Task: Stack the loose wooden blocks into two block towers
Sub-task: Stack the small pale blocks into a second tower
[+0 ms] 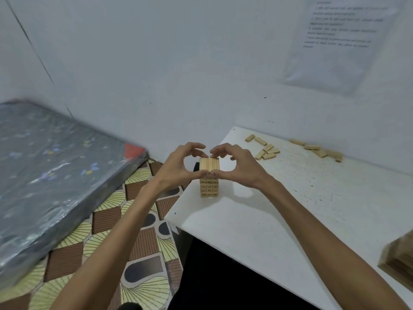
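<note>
A tower of wooden blocks (209,175) stands near the left corner of the white table (279,209). My left hand (178,166) and my right hand (237,164) curl round its top layer from either side, thumbs at the near edge and fingertips at the far edge. A second stack of blocks (400,260) shows blurred at the right edge. Several loose blocks (267,152) lie at the back of the table, with more loose blocks (319,151) along the wall.
A mattress wrapped in plastic (51,175) lies on the patterned floor (134,242) to the left. A white wall with a printed sheet (335,41) rises behind the table. The table's left edge runs just beside the tower.
</note>
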`<state>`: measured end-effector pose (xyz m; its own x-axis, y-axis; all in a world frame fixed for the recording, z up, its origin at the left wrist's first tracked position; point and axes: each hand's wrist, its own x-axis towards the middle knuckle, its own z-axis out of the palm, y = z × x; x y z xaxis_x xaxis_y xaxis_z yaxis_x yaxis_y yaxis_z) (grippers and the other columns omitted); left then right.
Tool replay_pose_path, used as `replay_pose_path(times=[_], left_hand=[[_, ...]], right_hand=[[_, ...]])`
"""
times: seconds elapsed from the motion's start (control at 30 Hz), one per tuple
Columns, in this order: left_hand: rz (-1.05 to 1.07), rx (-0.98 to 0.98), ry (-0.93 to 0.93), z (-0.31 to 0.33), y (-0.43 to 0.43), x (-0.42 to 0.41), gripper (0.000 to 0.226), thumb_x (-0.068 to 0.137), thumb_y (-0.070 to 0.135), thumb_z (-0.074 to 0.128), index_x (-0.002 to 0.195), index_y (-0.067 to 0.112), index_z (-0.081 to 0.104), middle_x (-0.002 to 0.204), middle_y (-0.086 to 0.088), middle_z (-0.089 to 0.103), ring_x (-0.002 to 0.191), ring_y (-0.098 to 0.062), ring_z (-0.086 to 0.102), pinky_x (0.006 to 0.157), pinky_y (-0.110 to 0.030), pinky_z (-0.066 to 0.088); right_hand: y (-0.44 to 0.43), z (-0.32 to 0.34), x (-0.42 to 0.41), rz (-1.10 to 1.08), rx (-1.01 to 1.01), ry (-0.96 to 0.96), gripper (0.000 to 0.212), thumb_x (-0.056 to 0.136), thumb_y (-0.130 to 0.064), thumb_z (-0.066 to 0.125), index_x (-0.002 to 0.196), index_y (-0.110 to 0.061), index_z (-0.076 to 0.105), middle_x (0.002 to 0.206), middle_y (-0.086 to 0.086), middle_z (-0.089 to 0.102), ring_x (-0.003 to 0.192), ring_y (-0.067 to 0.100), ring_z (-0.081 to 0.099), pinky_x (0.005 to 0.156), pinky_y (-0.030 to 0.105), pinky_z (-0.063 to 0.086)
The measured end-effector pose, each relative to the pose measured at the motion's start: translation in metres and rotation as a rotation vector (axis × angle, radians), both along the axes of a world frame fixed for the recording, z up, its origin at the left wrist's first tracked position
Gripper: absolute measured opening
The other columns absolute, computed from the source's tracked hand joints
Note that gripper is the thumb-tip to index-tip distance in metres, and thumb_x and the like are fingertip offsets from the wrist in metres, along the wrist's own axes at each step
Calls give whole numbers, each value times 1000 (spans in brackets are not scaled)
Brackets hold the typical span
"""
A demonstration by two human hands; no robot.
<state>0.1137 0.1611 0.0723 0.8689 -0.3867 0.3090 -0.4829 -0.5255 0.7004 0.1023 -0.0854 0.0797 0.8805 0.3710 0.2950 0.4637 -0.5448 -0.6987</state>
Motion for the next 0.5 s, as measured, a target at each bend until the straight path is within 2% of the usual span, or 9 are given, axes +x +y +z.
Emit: replay_pose_path(times=[0.3, 0.5], left_hand=[[4, 17, 5, -6, 2, 5, 64, 81, 36, 86, 135, 38, 52, 119, 26, 69, 126, -8, 54, 110, -35, 41], [0, 16, 16, -7, 2, 7, 64, 81, 37, 86, 135, 39, 52, 120, 25, 69, 125, -6, 53, 108, -33, 41]], right_hand=[[3, -4, 3, -9, -21, 23, 53, 82, -41, 85, 129, -36, 61, 116, -22, 68, 115, 4, 55, 94, 22, 42], [3, -6, 3, -20, -26, 34, 52, 82, -48, 83, 127, -40, 59, 117, -24, 67, 115, 4, 55, 99, 33, 45]])
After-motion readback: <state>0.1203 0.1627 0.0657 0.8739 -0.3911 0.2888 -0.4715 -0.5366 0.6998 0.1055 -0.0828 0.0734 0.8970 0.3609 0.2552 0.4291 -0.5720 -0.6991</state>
